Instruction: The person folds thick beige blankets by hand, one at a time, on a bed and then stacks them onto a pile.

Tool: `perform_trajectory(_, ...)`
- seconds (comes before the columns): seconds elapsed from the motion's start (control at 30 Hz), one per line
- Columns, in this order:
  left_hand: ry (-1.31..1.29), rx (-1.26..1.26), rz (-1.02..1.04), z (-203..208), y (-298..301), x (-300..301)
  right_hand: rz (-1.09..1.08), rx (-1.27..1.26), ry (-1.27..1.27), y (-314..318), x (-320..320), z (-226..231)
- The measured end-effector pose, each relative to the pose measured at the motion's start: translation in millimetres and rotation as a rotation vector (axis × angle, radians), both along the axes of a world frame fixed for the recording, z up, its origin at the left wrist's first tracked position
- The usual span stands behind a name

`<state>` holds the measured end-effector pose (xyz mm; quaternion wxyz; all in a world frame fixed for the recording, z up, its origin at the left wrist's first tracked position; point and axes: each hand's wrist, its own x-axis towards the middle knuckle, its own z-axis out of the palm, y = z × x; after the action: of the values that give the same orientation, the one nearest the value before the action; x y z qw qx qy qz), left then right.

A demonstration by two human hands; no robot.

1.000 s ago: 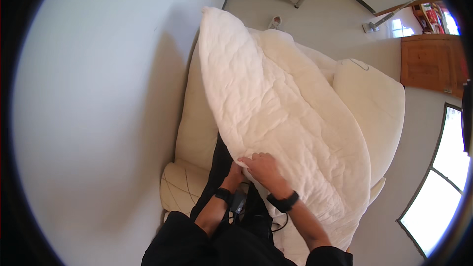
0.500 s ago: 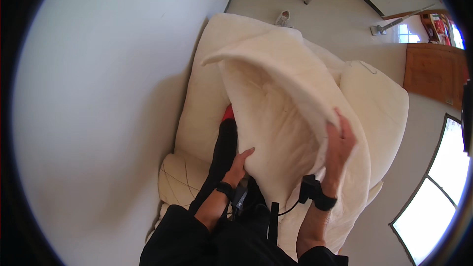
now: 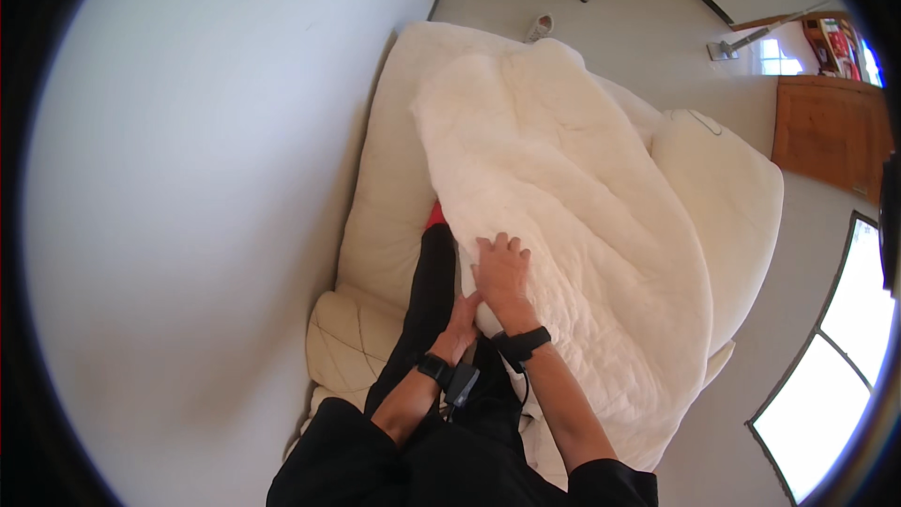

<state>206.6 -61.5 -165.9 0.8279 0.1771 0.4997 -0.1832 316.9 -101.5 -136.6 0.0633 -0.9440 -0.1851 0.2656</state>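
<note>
A thick cream-white quilt lies folded over, its layers together, across the bed in front of me. My right hand rests palm down on the quilt near its left edge, fingers stretched out. Just below, my left hand grips the quilt's near-left edge, with the thumb showing and the other fingers mostly hidden. Both wrists wear black bands with small devices.
A pale wall rises close on the left. My black trouser leg and red sock are on the cream mattress. A cream cushion stands right, near a wooden cabinet. A shoe is on the far floor.
The raised quilt flap has come down flat onto the lower layer. My right hand has let go of its edge and moved left onto the quilt, close to my left hand.
</note>
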Motion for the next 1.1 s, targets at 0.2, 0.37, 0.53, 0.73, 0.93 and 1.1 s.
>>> perform_trajectory(0.2, 0.065, -0.003, 0.119, -4, -10, -1, 0.147, -0.183, -0.138, 16, -5, -18)
perform_trajectory(0.37, 0.222, 0.156, -0.106, 20, -25, 6, 0.308, -0.345, -0.1, 19, 3, -28)
perform_trajectory(0.53, 0.164, 0.098, -0.115, 26, -26, 15, 0.117, -0.41, 0.007, 12, 5, -65)
perform_trajectory(0.73, -0.249, -0.157, -0.455, -18, 48, 28, -0.018, -0.015, 0.098, -19, 45, -33)
perform_trajectory(0.93, -0.097, -0.176, -0.067, -102, 128, 98, -0.044, 0.121, -0.01, -25, 46, 20)
perform_trajectory(1.1, -0.275, -0.131, -0.111, -130, 136, 193, -0.054, 0.168, -0.048, -34, 39, 42)
